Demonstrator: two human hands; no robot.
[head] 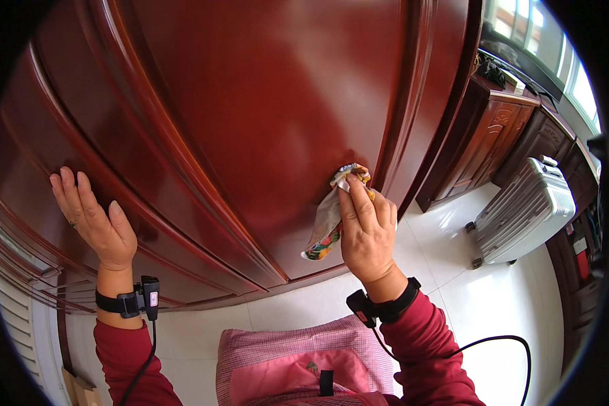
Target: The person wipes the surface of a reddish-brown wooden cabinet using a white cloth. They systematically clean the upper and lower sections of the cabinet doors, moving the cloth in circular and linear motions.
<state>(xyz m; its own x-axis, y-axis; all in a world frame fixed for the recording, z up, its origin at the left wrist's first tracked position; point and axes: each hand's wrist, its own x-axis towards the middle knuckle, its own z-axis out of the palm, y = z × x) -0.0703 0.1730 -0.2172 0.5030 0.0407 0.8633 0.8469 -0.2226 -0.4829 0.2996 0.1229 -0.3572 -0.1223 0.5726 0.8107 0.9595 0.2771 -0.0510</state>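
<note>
Before me stands a tall, glossy reddish-brown wooden wardrobe [269,127] with raised moulding around its panels. My right hand [366,228] presses a crumpled, flower-patterned cloth [325,223] against the lower right of the wide middle panel. Part of the cloth hangs down to the left of the fingers, and its bunched end shows above the fingertips. Farther left, my left hand [96,223] is held up with a flat palm and spread thumb, nothing in it. It is at the left door panels; whether it touches the wood I cannot tell.
A silver hard-shell suitcase [525,213] on wheels stands on the white tiled floor [431,269] at right. Behind it are dark wooden cabinets [487,142] below a window [558,45]. A black cable [507,337] loops beside my right sleeve. White louvred slats [12,309] are at far left.
</note>
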